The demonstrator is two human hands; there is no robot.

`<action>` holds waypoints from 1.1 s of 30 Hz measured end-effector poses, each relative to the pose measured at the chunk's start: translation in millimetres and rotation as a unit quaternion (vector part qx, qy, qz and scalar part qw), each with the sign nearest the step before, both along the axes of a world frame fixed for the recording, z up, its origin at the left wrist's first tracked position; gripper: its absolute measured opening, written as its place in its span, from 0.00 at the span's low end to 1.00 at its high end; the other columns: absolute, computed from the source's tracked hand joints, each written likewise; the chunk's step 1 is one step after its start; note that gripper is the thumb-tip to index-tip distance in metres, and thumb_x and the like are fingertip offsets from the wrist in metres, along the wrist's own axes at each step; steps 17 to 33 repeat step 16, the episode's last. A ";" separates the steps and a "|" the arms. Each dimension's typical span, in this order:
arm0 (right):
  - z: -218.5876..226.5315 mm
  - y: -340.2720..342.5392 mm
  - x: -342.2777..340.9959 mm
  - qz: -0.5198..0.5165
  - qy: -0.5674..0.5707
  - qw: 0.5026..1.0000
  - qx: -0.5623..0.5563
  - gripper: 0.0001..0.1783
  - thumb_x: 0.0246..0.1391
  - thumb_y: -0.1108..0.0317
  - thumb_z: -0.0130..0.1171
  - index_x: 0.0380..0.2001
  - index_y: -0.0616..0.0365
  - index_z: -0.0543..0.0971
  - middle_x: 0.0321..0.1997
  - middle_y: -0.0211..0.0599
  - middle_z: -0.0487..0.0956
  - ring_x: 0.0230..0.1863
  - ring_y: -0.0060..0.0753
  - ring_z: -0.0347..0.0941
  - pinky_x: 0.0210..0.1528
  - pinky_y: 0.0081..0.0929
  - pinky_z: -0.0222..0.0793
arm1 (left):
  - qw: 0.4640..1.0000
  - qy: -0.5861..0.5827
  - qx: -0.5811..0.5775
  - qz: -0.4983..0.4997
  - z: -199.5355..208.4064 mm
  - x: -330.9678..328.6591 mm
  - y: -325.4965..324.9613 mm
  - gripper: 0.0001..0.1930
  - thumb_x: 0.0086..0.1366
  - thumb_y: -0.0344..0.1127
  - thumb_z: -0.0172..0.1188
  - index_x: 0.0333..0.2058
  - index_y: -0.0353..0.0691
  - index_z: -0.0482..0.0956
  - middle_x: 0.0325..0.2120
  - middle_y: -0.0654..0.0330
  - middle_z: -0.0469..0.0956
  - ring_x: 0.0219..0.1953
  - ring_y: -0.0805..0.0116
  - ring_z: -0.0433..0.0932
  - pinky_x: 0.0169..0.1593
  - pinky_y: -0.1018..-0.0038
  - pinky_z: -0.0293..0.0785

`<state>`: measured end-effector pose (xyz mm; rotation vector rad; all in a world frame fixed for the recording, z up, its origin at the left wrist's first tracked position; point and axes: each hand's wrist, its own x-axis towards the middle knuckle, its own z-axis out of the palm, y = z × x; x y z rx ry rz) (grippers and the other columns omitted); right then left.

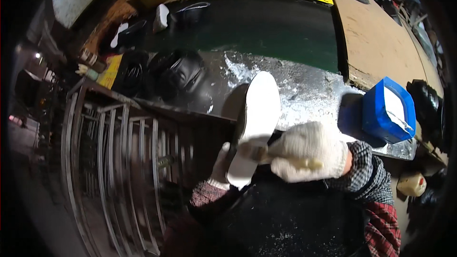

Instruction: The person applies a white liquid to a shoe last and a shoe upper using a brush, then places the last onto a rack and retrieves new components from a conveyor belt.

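My gloved left hand [220,165] is closed around the lower end of a white shoe sole [263,102], which points up and away from me over the bench's near edge. The gloved right hand [309,148] grips a brush [253,152], whose bristle end lies across the narrow lower part of the sole and is blurred. The brush handle shows between the right hand's fingers. To the right of that hand, a blue tub [388,112] on the bench holds a white substance. Most of the left fingers are hidden behind the sole.
The metal bench top [304,78] is smeared white. Black shoes [178,71] sit at its left. Beyond runs a dark green belt [266,28] carrying white-soled pieces [163,17]. A metal rack [114,157] stands at left, cardboard [381,33] lies at right.
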<state>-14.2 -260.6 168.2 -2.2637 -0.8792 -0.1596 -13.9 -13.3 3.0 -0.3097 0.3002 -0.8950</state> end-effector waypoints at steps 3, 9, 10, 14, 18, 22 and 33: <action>-16.7 -2.9 -2.5 0.017 0.120 0.969 0.216 0.11 0.57 0.62 0.62 0.31 0.59 0.82 0.23 0.35 0.80 0.25 0.28 0.78 0.28 0.22 0.74 | 0.980 -0.128 -0.132 -0.074 -5.8 9.6 0.2 0.42 0.69 0.67 0.39 0.69 0.39 0.49 0.68 0.40 0.50 0.70 0.43 0.49 0.69 0.42 0.49; -29.7 -1.2 -34.1 0.092 0.054 0.981 0.162 0.13 0.58 0.65 0.62 0.41 0.63 0.81 0.36 0.42 0.83 0.32 0.34 0.81 0.34 0.26 0.79 | 0.980 -0.182 0.082 -0.008 5.5 7.1 -5.0 0.33 0.72 0.61 0.36 0.63 0.40 0.62 0.57 0.44 0.69 0.40 0.42 0.80 0.38 0.52 0.82; -31.6 -8.0 -36.3 0.105 0.167 0.960 0.198 0.13 0.56 0.68 0.63 0.43 0.64 0.80 0.38 0.43 0.82 0.34 0.33 0.81 0.37 0.26 0.80 | 0.963 -0.098 0.251 0.023 25.8 0.8 -10.9 0.32 0.72 0.59 0.38 0.64 0.41 0.60 0.59 0.44 0.66 0.33 0.42 0.82 0.30 0.62 0.84; -58.8 -52.7 -39.7 -0.047 0.139 0.971 0.190 0.18 0.56 0.58 0.65 0.40 0.63 0.80 0.37 0.45 0.83 0.37 0.34 0.82 0.38 0.25 0.81 | 0.982 -0.179 0.015 -0.051 -24.7 11.4 2.3 0.41 0.68 0.67 0.38 0.66 0.38 0.56 0.49 0.33 0.73 0.31 0.30 0.80 0.23 0.44 0.81; -54.9 -47.8 -49.7 -0.018 0.204 0.950 0.236 0.26 0.53 0.51 0.68 0.48 0.59 0.79 0.40 0.49 0.83 0.40 0.41 0.83 0.38 0.30 0.81 | 0.973 -0.216 -0.014 -0.081 -26.0 13.3 8.5 0.40 0.67 0.68 0.39 0.69 0.51 0.48 0.53 0.35 0.71 0.35 0.34 0.82 0.21 0.46 0.81; -54.9 -47.8 -49.7 -0.018 0.204 0.950 0.236 0.26 0.53 0.51 0.68 0.48 0.59 0.79 0.40 0.49 0.83 0.40 0.41 0.83 0.38 0.30 0.81 | 0.973 -0.216 -0.014 -0.081 -26.0 13.3 8.5 0.40 0.67 0.68 0.39 0.69 0.51 0.48 0.53 0.35 0.71 0.35 0.34 0.82 0.21 0.46 0.81; -54.9 -47.8 -49.7 -0.018 0.204 0.950 0.236 0.26 0.53 0.51 0.68 0.48 0.59 0.79 0.40 0.49 0.83 0.40 0.41 0.83 0.38 0.30 0.81 | 0.973 -0.216 -0.014 -0.081 -26.0 13.3 8.5 0.40 0.67 0.68 0.39 0.69 0.51 0.48 0.53 0.35 0.71 0.35 0.34 0.82 0.21 0.46 0.81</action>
